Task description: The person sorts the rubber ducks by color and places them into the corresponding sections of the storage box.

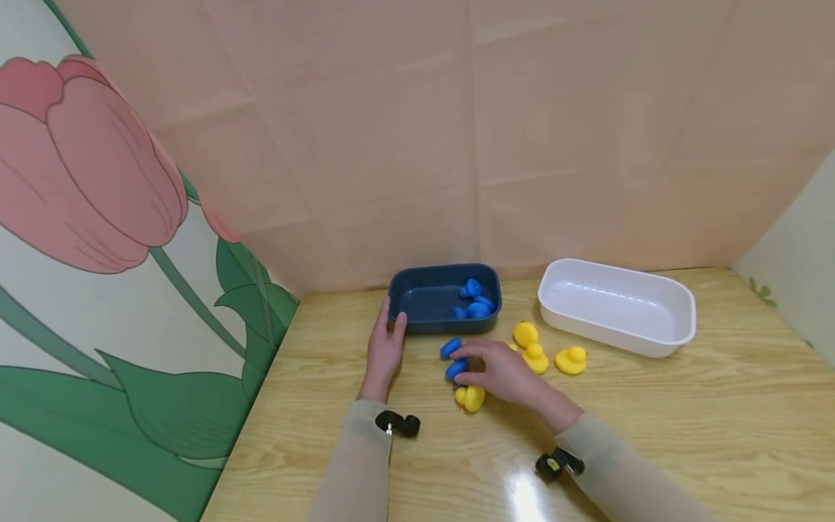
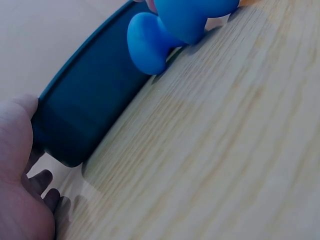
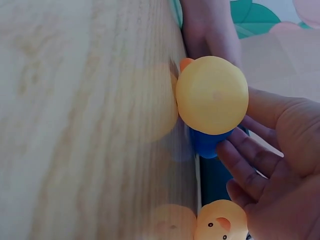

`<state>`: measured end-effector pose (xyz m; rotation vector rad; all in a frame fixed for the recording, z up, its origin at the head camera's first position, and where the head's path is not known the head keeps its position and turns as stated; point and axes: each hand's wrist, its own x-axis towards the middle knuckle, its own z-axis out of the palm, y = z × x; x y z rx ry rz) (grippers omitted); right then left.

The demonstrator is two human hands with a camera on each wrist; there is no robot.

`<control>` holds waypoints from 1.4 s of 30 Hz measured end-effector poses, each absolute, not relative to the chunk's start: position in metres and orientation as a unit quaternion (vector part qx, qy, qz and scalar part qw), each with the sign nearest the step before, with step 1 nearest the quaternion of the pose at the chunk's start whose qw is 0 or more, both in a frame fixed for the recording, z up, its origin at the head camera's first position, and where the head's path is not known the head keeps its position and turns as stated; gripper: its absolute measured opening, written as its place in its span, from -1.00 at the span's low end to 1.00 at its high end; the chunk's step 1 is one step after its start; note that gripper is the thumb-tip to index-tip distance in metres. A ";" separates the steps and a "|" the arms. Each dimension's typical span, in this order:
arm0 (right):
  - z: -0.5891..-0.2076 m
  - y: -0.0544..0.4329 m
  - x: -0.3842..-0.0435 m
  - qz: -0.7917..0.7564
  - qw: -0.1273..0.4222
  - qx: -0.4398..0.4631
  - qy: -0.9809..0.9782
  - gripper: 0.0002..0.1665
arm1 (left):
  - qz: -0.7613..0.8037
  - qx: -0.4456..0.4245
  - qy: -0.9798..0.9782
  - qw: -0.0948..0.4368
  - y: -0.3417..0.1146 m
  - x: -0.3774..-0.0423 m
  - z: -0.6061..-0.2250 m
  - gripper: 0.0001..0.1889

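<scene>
My left hand (image 1: 383, 355) holds the near left corner of a dark blue bin (image 1: 407, 328), thumb on the near wall and fingers along the left end. Inside the bin lie several blue rubber ducks (image 1: 478, 309). My right hand (image 1: 502, 370) pinches a blue rubber duck (image 1: 454, 371) on the table between thumb and forefinger; the thumb tip is hidden in the right wrist view. Another blue duck (image 1: 450, 348) lies just beyond it, near the bin. A yellow rubber duck (image 3: 212, 95) sits on the near side of the pinched duck.
Several yellow ducks (image 1: 571, 360) lie to the right of my right hand, some partly hidden by it. A white bin (image 1: 616, 330) stands at the back right with nothing in it. Behind the wooden table (image 1: 730, 413) hangs a pinkish cloth (image 1: 365, 145).
</scene>
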<state>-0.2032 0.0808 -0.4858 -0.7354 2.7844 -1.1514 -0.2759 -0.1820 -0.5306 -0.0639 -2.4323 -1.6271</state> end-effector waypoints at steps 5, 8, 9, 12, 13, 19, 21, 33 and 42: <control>-0.486 0.079 -0.206 -0.364 0.032 -0.237 0.900 -0.58 | -0.554 -0.028 -0.825 0.109 -0.182 -0.277 -0.531 -0.29; -0.486 0.078 -0.208 -0.358 0.031 -0.239 0.902 -0.61 | -0.553 -0.027 -0.826 0.108 -0.183 -0.277 -0.531 -0.24; -0.486 0.078 -0.209 -0.353 0.028 -0.241 0.904 -0.62 | -0.552 -0.026 -0.827 0.107 -0.183 -0.276 -0.531 -0.23; -0.487 0.077 -0.211 -0.345 0.027 -0.239 0.907 -0.64 | -0.550 -0.023 -0.828 0.105 -0.183 -0.276 -0.531 -0.21; -0.488 0.077 -0.211 -0.340 0.025 -0.241 0.908 -0.65 | -0.549 -0.023 -0.829 0.106 -0.183 -0.276 -0.531 -0.21; -0.489 0.076 -0.213 -0.334 0.026 -0.244 0.910 -0.71 | -0.550 -0.025 -0.828 0.105 -0.184 -0.276 -0.531 -0.20; -0.490 0.076 -0.213 -0.335 0.022 -0.249 0.909 -0.74 | -0.550 -0.023 -0.828 0.103 -0.184 -0.277 -0.531 -0.20; -0.486 0.076 -0.208 -0.360 -0.012 -0.259 0.896 -0.86 | -0.551 -0.018 -0.828 0.104 -0.184 -0.278 -0.534 -0.25; -0.469 0.077 -0.206 -0.405 -0.042 -0.222 0.886 -0.83 | -0.552 -0.024 -0.828 0.099 -0.185 -0.277 -0.533 -0.23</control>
